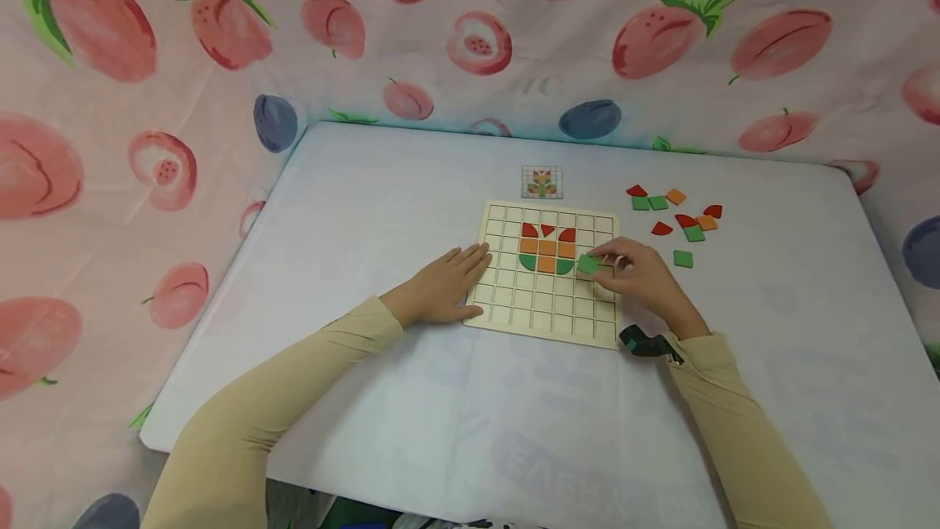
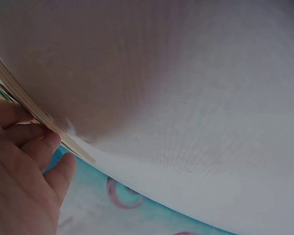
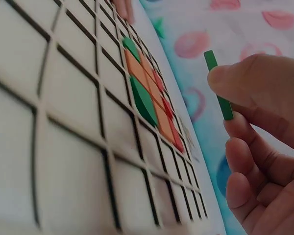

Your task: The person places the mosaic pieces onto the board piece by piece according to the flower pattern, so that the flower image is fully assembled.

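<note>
In the head view, the left hand (image 1: 444, 286) is lying on the left edge of the wooden grid board (image 1: 507, 313), fingers straight and thumb sticking out. The right hand (image 1: 642, 277) is pinching a green square tile (image 1: 588, 264) over the board, near its right edge. For a neat fit, lining up the tile's sides with the lines seems best, then letting go gently, with the left hand holding the board steady. A pattern of red, orange and green pieces (image 1: 547, 247) is lying nearer the board's far edge, and a small picture card (image 1: 542, 183) is sitting just past it. Loose tiles (image 1: 683, 259) are lying beyond the board's right edge. Faint letters are showing near the white table's (image 1: 345, 227) front edge, too pale for reading. In the left wrist view, the fingers are touching the board's edge. In the right wrist view, thumb and finger are squeezing the tile, and it is not touching the board.
</note>
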{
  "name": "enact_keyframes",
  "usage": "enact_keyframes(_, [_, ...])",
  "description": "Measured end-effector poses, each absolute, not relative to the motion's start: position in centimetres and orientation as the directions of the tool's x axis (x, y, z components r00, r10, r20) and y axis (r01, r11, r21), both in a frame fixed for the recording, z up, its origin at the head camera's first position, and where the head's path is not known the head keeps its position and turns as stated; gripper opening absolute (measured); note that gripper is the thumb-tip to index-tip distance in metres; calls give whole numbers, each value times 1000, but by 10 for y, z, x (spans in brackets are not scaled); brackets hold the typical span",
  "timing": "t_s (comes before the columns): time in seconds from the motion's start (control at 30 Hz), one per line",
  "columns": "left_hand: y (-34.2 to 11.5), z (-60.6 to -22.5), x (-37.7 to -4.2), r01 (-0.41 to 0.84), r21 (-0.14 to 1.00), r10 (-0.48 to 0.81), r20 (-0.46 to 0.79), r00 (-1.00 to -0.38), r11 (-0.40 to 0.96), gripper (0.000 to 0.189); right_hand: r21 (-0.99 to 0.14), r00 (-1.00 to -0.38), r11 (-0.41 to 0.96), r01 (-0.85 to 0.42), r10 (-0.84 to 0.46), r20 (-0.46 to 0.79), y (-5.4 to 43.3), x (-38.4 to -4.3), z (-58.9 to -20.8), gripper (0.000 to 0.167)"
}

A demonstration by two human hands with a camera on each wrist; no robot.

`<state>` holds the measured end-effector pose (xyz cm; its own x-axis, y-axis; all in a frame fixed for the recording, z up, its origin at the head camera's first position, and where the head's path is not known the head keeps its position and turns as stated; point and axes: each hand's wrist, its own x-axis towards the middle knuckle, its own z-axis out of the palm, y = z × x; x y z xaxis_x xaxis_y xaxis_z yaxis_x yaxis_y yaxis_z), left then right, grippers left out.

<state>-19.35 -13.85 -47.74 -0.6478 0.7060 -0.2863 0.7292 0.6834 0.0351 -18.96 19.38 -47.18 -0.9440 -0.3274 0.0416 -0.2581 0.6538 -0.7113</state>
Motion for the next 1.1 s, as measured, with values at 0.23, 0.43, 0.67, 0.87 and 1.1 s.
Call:
enact_keyframes(0.23, [-138,-478,-193,728,41,707,-279,-650,684,85,-724,-915,622,-298,-402,32,168,-191,-478,30])
enact_keyframes(0.43, [-138,-477,-193,726,45,707,-275,-651,686,84,-737,-908,613,-285,-419,2,158,-193,-488,30])
enact_keyframes(0.67, [-138,-475,-193,728,49,710,-275,-649,684,84,-727,-917,650,-221,-392,-73,150,-192,-493,27])
enact_keyframes(0.87, [-138,-476,-193,733,46,717,-261,-647,679,84,-715,-913,647,-265,-407,-31,148,-191,-492,19])
enact_keyframes(1.1, [-139,-477,-193,733,49,718,-256,-647,678,84,-700,-908,656,-284,-419,-24,145,-190,-489,14])
